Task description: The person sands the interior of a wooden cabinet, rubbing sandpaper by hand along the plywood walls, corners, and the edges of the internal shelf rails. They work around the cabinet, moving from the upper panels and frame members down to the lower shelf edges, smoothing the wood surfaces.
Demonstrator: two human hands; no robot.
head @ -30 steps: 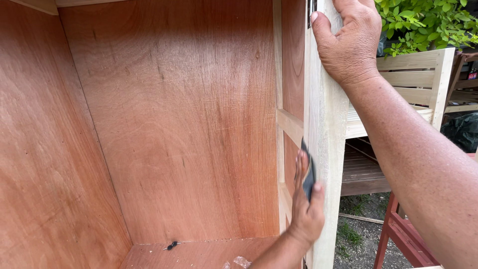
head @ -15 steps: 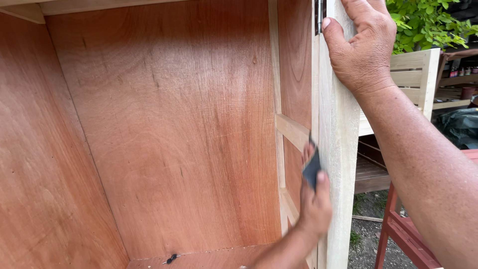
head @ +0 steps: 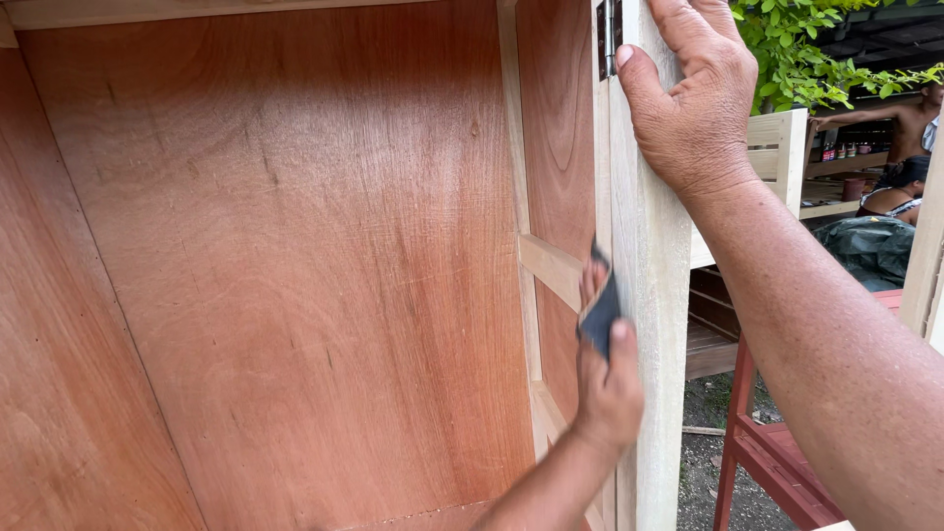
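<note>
I look into an open plywood cabinet (head: 295, 256) with reddish-brown panels. My right hand (head: 693, 98) presses flat against the pale front post (head: 657, 324) near its top, beside a dark metal hinge (head: 608, 39). Lower down, my left hand (head: 608, 379) pinches a small dark piece of sandpaper (head: 598, 317) against the inner edge of that same post. A pale cross rail (head: 551, 267) runs along the cabinet's right side panel just behind my left hand.
A red metal frame (head: 757, 452) stands on the ground at the lower right. Behind it are pale wooden furniture (head: 777, 147), green foliage (head: 806, 49), a dark bag (head: 870, 246) and another person (head: 900, 147) in the background.
My left hand with the sandpaper has slid upward along the post's inner edge. My right hand keeps its hold on the post; the view has shifted closer and a little upward.
</note>
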